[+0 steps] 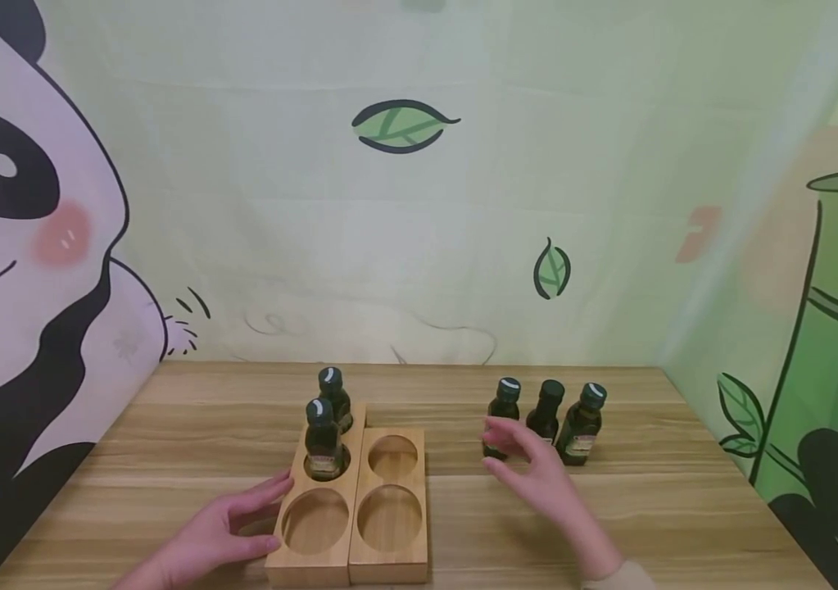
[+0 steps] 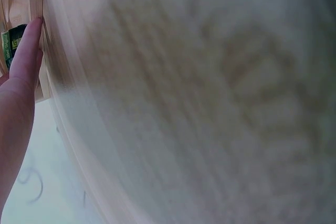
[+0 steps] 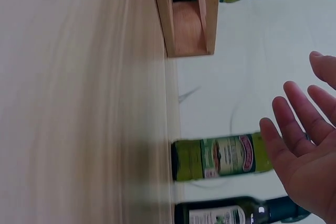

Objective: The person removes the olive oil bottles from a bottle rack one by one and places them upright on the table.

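Observation:
Two pale wooden holders (image 1: 350, 565) with round recesses stand side by side on the table. Two dark, black-capped bottles (image 1: 324, 442) stand upright in the rear of the left one; its front recess shows bare wood, as do both recesses of the right one. My left hand (image 1: 215, 528) rests its fingertips and thumb against the left holder's outer side. To the right, three small bottles stand in a loose row. My right hand (image 1: 536, 475), fingers spread and slightly bent, is at the leftmost bottle (image 1: 505, 401) and partly covers it; a green labelled bottle (image 3: 226, 156) shows beside its fingers in the right wrist view.
The middle bottle (image 1: 547, 410) and the right bottle (image 1: 582, 430) of the row stand close together. A wood-grain table (image 1: 654, 508) lies under everything. Behind it hangs a pale green backdrop (image 1: 278, 164) with pandas, leaves and bamboo.

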Demonstrator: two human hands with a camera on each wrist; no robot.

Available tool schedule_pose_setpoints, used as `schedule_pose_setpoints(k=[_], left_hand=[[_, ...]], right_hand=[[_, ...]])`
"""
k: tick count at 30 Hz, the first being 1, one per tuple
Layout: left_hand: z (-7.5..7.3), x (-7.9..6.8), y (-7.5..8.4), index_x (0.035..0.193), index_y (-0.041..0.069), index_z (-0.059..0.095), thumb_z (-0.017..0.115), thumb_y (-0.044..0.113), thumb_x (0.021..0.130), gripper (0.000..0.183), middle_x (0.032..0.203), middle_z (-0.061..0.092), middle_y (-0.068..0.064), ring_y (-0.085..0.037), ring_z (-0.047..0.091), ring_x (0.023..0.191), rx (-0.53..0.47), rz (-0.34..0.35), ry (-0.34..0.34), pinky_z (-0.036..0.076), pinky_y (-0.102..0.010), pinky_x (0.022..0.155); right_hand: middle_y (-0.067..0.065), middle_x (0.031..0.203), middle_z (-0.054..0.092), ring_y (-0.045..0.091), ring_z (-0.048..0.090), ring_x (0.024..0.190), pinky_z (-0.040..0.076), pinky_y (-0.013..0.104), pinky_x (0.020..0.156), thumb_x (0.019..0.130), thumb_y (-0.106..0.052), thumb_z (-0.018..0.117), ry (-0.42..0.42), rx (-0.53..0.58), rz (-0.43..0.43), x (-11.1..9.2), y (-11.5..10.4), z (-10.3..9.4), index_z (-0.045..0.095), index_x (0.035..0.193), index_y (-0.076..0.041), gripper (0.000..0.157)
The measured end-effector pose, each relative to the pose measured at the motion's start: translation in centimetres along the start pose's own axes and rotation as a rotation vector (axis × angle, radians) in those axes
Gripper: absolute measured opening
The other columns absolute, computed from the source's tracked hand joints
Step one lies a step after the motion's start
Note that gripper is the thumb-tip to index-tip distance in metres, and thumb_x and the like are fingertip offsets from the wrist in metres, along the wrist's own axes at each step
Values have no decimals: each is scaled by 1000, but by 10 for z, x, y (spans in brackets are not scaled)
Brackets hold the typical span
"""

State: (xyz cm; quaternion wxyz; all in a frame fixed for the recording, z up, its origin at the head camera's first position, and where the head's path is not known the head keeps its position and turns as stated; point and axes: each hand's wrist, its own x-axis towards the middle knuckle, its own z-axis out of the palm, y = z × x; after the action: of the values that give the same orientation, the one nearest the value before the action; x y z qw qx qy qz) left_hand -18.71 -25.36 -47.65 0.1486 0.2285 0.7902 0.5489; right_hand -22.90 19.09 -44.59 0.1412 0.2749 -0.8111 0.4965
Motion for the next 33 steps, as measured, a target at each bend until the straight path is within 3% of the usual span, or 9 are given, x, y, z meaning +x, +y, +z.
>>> schedule_pose_setpoints(k=[9,17,33], left_hand=[[-1,-1,1,148,-3,39,71,13,92,67,155,22,-31,3,48,121,-3,37,-5,38,-16,97],[0,-1,0,148,-1,41,72,15,91,68,156,24,-28,5,47,121,28,13,7,37,-15,97],[-1,-1,1,149,1,40,72,16,91,68,157,24,-26,8,46,121,14,-11,-3,35,-14,97]], right_hand=[[12,116,69,22,63,108,51,38,94,87,-4,75,-61,20,-26,14,-10,23,56,134,-5,51],[14,118,67,28,62,109,49,43,96,88,-4,73,-130,54,-77,27,-19,41,54,136,0,51],[10,123,66,25,61,113,48,39,99,91,-20,73,-210,13,-24,53,-42,74,53,139,-4,54]])
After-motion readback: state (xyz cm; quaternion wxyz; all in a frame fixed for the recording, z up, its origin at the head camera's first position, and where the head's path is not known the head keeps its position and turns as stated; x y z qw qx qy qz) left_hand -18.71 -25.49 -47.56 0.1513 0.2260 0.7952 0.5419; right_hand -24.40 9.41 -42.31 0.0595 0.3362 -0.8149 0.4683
